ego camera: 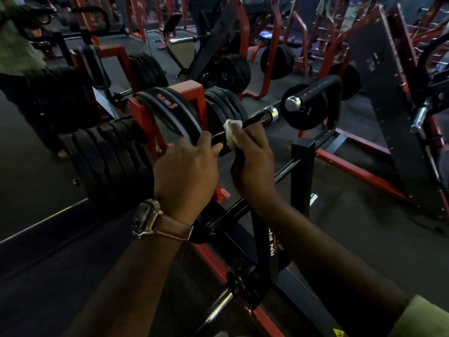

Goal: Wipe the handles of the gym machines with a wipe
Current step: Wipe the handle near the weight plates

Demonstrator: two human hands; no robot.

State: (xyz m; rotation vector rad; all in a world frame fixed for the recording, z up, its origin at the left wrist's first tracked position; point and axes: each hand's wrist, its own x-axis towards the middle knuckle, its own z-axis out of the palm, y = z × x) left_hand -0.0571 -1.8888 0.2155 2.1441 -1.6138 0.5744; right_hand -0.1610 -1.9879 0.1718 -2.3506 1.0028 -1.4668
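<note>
A black machine handle (255, 120) with a chrome end cap runs from the centre up to the right. My right hand (252, 161) grips a white wipe (232, 132) wrapped round this handle. My left hand (185, 176), with a brown-strapped watch on its wrist, grips the same bar just left of the wipe, thumb pointing toward it. A second black handle (315, 92) with a chrome tip sticks out at the upper right, apart from both hands.
A red rack (194, 93) with black weight plates (114, 152) and a lifting belt (170, 110) stands right behind the hands. The machine's black frame (301, 176) lies below. More red machines fill the back; a person stands at far left.
</note>
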